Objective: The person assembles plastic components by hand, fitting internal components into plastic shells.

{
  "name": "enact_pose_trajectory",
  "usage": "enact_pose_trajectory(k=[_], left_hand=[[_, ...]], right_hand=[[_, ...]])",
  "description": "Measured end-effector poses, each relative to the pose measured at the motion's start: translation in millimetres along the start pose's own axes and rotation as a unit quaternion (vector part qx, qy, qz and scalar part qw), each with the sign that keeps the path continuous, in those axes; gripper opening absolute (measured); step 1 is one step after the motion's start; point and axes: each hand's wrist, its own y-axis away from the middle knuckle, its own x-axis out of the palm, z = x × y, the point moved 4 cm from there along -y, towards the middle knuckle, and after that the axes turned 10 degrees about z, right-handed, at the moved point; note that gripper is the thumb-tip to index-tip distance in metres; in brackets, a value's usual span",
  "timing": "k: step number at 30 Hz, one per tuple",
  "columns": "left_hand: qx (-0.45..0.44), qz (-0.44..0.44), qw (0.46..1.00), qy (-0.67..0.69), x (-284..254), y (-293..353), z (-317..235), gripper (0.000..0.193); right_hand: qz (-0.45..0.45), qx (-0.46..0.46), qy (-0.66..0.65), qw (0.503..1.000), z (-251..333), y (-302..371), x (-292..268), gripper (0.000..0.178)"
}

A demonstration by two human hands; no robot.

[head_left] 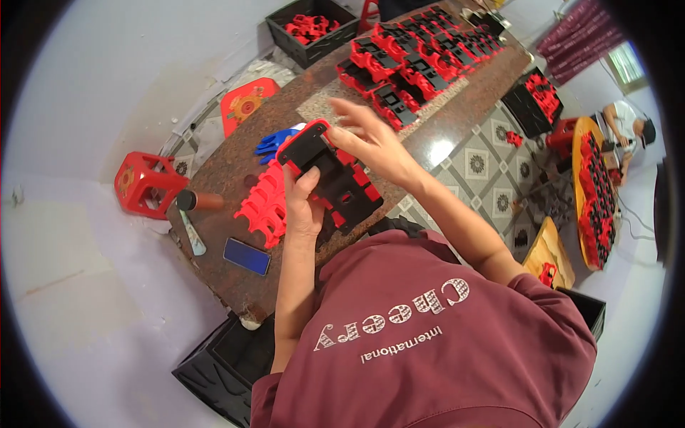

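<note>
My left hand (302, 207) is closed round a black and red plastic assembly (330, 171), its thumb pressed on the black face. The assembly is held tilted above the near side of the table. By its upper end is my right hand (374, 146), with its fingers stretched out and apart; whether its thumb touches the red rim I cannot tell. Beside my left hand, a row of red plastic parts (262, 207) lies on the brown stone table (221, 167). Just beyond them is a blue glove (275, 143). Stacked black and red assemblies (399, 71) cover the far part of the table.
A phone (246, 257) and a dark-capped tumbler (203, 200) stand out at the table's left. Red stools (146, 182) and a black crate (310, 53) flank it. To the right, a person (629, 128) sits by a round table (581, 143) bearing similar parts.
</note>
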Motion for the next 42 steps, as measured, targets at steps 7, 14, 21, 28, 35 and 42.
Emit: enact_pose_trajectory(k=[7, 14, 21, 28, 35, 42], left_hand=[[-0.028, -0.08, 0.995, -0.05, -10, -8, 30, 0.046], [-0.094, -0.188, 0.977, 0.036, -48, -27, 79, 0.068], [-0.1, -0.094, 0.987, -0.087, -13, -56, 103, 0.075], [-0.165, -0.146, 0.974, -0.059, -83, -153, 195, 0.082], [-0.048, -0.201, 0.977, -0.05, -171, -269, 224, 0.075], [-0.117, -0.218, 0.958, -0.147, -179, -312, 250, 0.077]], right_hand=[[0.152, 0.118, -0.209, 0.959, -33, -1, 36, 0.034], [0.325, 0.251, -0.356, 0.839, -116, 49, 38, 0.106], [0.185, 0.323, -0.466, 0.803, -153, 77, 29, 0.069], [0.13, 0.392, -0.515, 0.751, -257, 44, 53, 0.081], [0.198, 0.438, -0.338, 0.809, -286, 69, 55, 0.061], [0.2, 0.451, -0.313, 0.812, -298, 111, 47, 0.043]])
